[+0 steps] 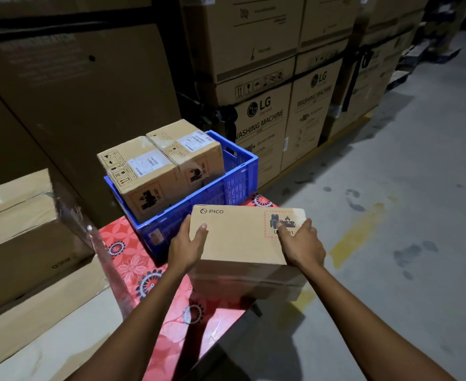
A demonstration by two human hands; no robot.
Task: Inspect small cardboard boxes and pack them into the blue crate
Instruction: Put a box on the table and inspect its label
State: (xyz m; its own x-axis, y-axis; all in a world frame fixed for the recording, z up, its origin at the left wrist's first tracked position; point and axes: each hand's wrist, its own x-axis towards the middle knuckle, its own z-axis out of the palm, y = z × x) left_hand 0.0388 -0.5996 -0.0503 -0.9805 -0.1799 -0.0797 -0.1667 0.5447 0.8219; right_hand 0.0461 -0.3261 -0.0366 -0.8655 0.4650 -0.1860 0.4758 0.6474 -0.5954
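Note:
I hold a small cardboard box [240, 235] marked PICO, with a red-framed battery label, just in front of the blue crate [226, 188]. My left hand [189, 247] grips its left edge, thumb on top. On its right edge sits my right hand [302, 243], thumb over the label. Two more small cardboard boxes stand side by side in the crate: one nearer [141, 174], one farther [190, 149], both with white labels on top. The crate rests on a table with a red flowered cloth [133, 259].
Tall stacks of LG washing machine cartons [265, 116] rise behind the crate. Large brown cartons [75, 92] wall off the left side, with lower boxes [20, 229] beside the table. Grey concrete floor with yellow paint marks [358, 232] lies to the right.

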